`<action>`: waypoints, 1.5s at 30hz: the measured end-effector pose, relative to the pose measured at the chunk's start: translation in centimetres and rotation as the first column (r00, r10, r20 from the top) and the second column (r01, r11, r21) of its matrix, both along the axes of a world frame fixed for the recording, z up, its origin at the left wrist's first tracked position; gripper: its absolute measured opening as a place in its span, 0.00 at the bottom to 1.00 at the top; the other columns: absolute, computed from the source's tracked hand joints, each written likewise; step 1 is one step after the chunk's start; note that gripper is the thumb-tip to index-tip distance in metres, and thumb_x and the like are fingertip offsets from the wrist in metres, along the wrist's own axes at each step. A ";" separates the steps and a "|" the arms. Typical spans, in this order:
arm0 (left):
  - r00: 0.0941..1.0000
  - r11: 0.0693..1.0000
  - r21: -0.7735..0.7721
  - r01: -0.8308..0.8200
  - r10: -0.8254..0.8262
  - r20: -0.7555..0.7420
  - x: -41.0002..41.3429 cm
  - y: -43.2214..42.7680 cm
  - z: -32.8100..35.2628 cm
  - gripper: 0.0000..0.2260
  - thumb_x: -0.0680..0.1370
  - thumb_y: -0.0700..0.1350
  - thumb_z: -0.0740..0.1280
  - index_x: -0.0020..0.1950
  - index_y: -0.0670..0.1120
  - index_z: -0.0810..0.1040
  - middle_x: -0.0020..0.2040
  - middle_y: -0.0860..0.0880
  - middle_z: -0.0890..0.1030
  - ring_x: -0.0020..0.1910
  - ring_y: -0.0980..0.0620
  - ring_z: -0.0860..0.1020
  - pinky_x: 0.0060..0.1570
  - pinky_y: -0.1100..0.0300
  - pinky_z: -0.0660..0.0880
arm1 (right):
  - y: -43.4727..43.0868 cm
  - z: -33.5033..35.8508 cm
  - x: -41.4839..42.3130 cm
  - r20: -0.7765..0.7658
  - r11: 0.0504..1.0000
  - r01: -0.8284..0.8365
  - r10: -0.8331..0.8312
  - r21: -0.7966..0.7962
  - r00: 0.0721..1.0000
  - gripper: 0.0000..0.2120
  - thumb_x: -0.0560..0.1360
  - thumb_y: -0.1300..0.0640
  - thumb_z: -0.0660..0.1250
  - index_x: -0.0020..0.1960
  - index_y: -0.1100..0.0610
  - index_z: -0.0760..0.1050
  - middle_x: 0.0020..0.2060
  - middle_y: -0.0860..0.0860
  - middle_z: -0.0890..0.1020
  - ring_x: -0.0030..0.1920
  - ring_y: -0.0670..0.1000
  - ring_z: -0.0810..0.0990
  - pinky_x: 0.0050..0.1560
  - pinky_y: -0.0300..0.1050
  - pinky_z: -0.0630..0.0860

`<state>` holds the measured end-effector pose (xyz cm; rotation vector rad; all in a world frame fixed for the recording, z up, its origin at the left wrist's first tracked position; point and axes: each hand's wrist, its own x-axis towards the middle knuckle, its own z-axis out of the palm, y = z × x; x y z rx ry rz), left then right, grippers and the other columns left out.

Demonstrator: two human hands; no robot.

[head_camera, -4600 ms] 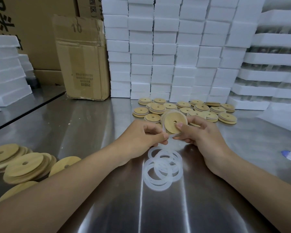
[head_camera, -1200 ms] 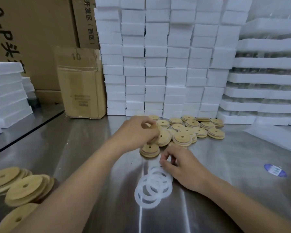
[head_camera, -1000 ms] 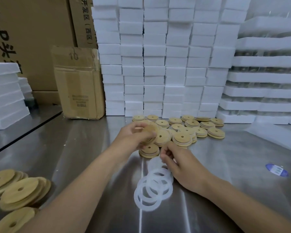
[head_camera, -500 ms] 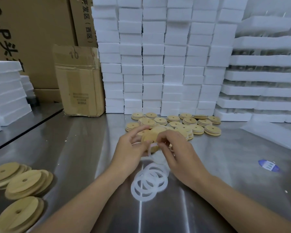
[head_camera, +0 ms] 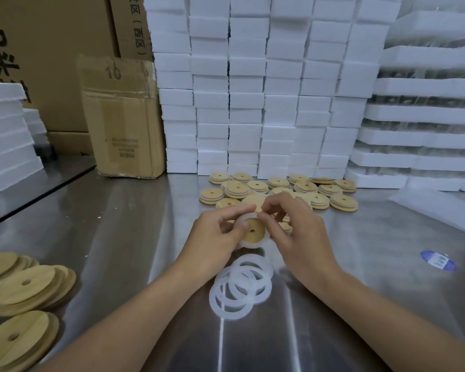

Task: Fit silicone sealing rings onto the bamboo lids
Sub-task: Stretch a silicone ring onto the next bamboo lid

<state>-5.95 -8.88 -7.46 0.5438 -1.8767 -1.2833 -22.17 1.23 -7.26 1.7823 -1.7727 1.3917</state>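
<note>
left hand (head_camera: pixel 215 233): curled round the bamboo lid (head_camera: pixel 255 231), holding it above the counter (head_camera: pixel 132 224)
right hand (head_camera: pixel 302 237): pinching the sealing ring (head_camera: pixel 249 245) at the lid's top edge
spare rings (head_camera: pixel 239 287): overlapping on the counter, just below both hands

Lower-left bamboo lids (head_camera: pixel 16 342) partly off-frame

We read "10" on the small cardboard box (head_camera: pixel 124 116) at the back left of the table (head_camera: pixel 118 237). The tall box (head_camera: pixel 129 25) behind it says "(西区)". The blue sticker (head_camera: pixel 438 260) by the right edge is too blurry for us.
</note>
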 end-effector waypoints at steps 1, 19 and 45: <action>1.000 1.000 -0.007 0.012 -0.012 0.002 0.1 0.0 0.1 0.15 0.85 0.40 0.70 0.68 0.54 0.85 0.63 0.57 0.87 0.57 0.53 0.87 0.48 0.59 0.83 | -0.1 0.0 0.0 0.005 1.000 0.002 -0.002 -0.004 1.000 0.08 0.81 0.52 0.71 0.52 0.41 0.73 0.46 0.37 0.79 0.49 0.44 0.78 0.48 0.46 0.77; 0.997 1.000 0.002 0.013 -0.013 -0.079 0.2 -0.5 -0.2 0.13 0.85 0.37 0.69 0.66 0.49 0.86 0.62 0.53 0.87 0.65 0.51 0.84 0.70 0.43 0.78 | -0.1 -0.1 -0.5 0.001 0.998 0.059 -0.059 0.014 0.998 0.08 0.81 0.51 0.71 0.55 0.41 0.74 0.46 0.34 0.80 0.49 0.43 0.78 0.47 0.47 0.78; 0.997 0.993 0.115 -0.007 0.017 -0.081 0.2 -0.5 0.1 0.13 0.86 0.37 0.67 0.60 0.54 0.85 0.58 0.51 0.89 0.54 0.50 0.88 0.53 0.53 0.86 | 0.2 1.4 -2.4 0.503 0.910 -0.303 0.127 0.285 0.855 0.08 0.75 0.62 0.79 0.50 0.53 0.83 0.38 0.57 0.85 0.32 0.45 0.74 0.33 0.39 0.71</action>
